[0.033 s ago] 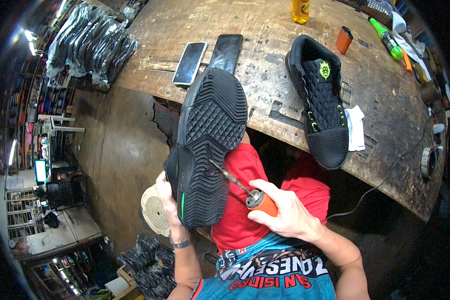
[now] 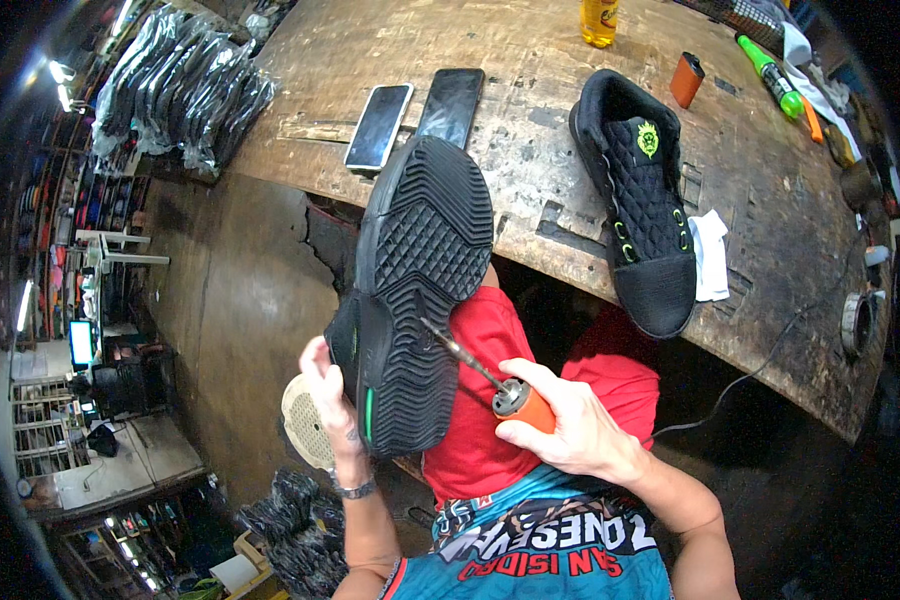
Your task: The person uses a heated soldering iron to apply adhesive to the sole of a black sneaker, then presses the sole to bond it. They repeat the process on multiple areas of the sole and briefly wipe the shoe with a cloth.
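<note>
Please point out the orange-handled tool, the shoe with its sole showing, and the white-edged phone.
Orange-handled tool (image 2: 533, 408): head view, on the orange handle.
Shoe with its sole showing (image 2: 416, 285): head view, on the tread mid-sole.
White-edged phone (image 2: 379, 127): head view, on the dark screen.

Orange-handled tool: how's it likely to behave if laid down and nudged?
The orange-handled tool might roll, since its handle looks rounded. Its slim, straight, metal-looking shaft would probably feel stiff. The handle is thicker, so weight likely sits toward that end.
</note>
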`<state>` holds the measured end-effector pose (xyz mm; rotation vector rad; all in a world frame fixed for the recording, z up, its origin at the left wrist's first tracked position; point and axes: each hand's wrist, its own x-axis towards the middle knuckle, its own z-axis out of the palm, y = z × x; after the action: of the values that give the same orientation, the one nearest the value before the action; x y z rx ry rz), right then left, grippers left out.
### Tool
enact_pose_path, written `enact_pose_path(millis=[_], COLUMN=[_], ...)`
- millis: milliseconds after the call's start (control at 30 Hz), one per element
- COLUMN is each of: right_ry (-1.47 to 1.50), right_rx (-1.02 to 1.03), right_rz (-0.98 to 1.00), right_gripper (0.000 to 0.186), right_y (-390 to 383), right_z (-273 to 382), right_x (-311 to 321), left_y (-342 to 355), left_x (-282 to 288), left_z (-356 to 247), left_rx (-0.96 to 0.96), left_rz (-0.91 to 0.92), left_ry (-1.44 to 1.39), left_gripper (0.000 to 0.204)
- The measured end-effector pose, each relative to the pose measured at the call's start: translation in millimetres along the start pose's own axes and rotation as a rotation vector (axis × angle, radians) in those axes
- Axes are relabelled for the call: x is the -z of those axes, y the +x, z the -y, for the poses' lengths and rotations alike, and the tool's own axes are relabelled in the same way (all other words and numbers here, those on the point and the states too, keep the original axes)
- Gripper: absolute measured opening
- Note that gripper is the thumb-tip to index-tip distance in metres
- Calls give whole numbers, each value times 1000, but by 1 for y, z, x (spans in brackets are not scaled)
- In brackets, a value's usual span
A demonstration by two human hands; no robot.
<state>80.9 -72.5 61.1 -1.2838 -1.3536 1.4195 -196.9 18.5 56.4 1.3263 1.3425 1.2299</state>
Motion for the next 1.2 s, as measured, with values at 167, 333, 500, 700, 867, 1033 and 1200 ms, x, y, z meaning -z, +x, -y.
enact_pose_path(millis=[167,333,500,700,867,1033,1200], right_ry=[-17,-59,16,116,138,138,-7], right_rx=[33,8,10,47,112,100,186], right_rz=[-53,-17,52,177,232,225,206], right_gripper=[65,63,58,57,59,58,62], right_y=[-5,-11,-18,-27,-24,-29,-33], right_z=[0,0,0,14,31,38,41], right_x=[-1,1,1,-17,-29,-29,-5], left_y=[31,69,82,68,49,45,33], left_x=[-15,-62,-60,-9,25,30,-3], left_z=[-55,-81,-76,-58,-43,-48,-66], left_rx=[-225,-228,-153,-59,127,282,576], left_rz=[295,439,373,233,47,256,498], left_ry=[299,544,302,-223,-671,-1007,-1119], left_gripper=[73,92,68,56,44,40,50])
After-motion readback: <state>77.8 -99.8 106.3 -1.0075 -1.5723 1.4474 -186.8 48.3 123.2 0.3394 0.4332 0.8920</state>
